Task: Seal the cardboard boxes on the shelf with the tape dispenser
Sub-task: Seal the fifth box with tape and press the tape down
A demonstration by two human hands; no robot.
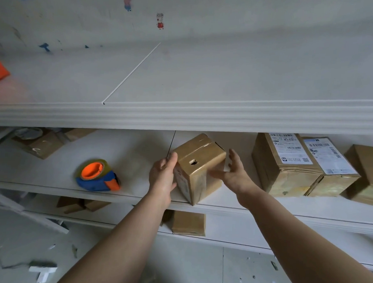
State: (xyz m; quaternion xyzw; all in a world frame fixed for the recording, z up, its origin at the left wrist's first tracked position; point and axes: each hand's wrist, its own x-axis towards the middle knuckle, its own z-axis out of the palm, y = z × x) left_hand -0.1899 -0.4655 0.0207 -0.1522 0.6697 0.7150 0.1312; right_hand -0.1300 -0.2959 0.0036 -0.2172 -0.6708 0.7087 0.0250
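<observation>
While left hand point(161, 176) grips box point(201, 161) | right hand point(235, 173) beside | tape dispenser point(96, 176) apart

Soft, even, rather dim daylight; faint shadows, slight blur throughout, wide-angle bending of straight edges near the borders.

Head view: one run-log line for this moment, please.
left hand: grips small brown cardboard box | right hand: open, beside box | blue-and-orange tape dispenser: untouched on white shelf
</observation>
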